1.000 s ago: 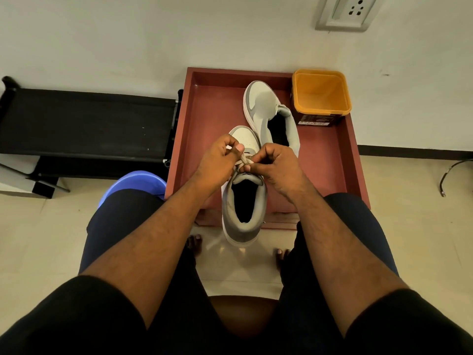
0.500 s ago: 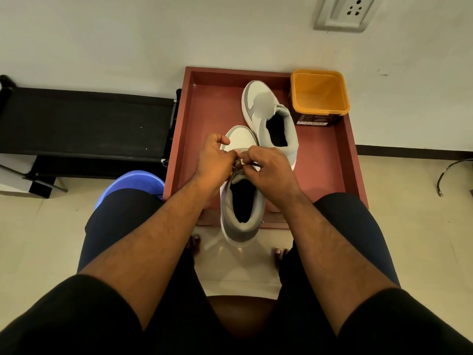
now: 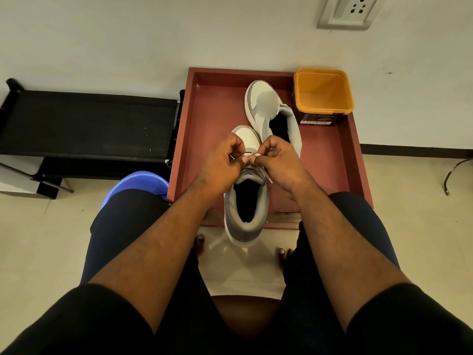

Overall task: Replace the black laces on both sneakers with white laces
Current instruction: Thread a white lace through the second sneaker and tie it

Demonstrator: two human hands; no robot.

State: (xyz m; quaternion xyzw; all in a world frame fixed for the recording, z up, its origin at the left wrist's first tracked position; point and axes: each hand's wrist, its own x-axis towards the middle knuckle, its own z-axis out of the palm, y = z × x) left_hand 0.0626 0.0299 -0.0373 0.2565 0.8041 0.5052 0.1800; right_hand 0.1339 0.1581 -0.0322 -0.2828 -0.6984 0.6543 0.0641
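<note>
Beige tiled floor below, knees apart. Grey-and-white high-top sneaker [image 3: 245, 201] overhangs the red wooden tray's near edge [image 3: 281, 221], toe pointing away. Left hand [image 3: 220, 162] and right hand [image 3: 279, 160] meet over its tongue, fingertips pinching white lace [image 3: 252, 157]. Beyond: second grey sneaker [image 3: 266, 108], unlaced, orange plastic tub [image 3: 323, 93]. Tray floor open left.

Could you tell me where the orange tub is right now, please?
The orange tub sits in the far right corner of the red tray, against the wall, just right of the farther sneaker.
</note>
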